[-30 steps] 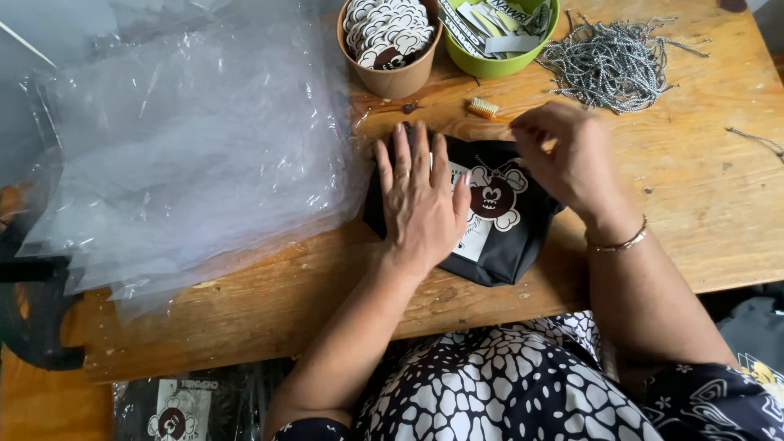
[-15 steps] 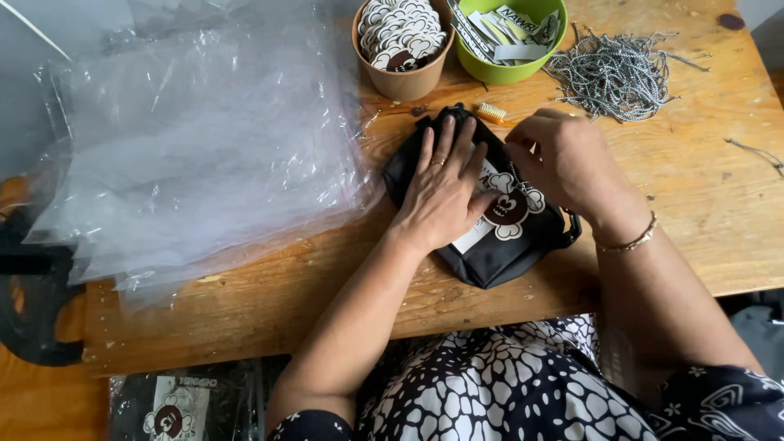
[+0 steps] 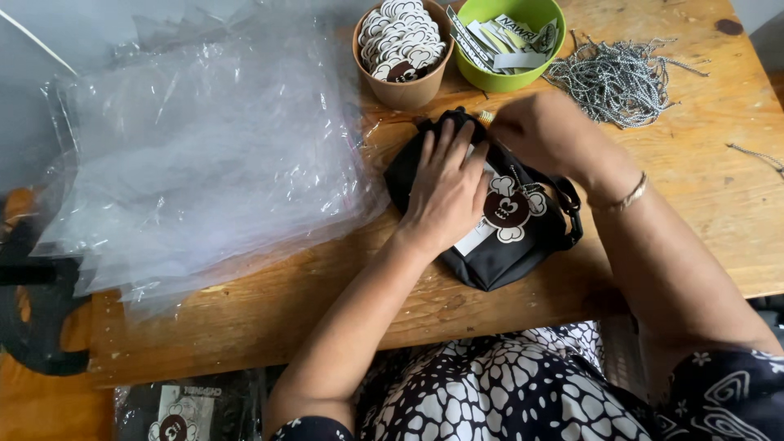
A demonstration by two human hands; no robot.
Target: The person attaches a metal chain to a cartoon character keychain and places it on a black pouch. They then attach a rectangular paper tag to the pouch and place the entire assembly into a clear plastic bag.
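Two hands work one small black pouch [image 3: 490,245] lying near the front edge of the wooden table [image 3: 694,212], just below the brown cup of cut-out tags [image 3: 404,49]. The left hand [image 3: 445,192] lies flat and open on the pouch, pinning it; keeping that pressure even should stop the fabric sliding. The right hand [image 3: 543,131] curls closed at the pouch's top corner, apparently pinching something small there, though what cannot be told.

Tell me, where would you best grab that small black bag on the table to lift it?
Probably by the black strap loop that sticks out at the right end of the black bag, coming from the right. The left hand lies flat on the bag's middle and the right hand works at its top edge, so the loop is the only free, raised part.
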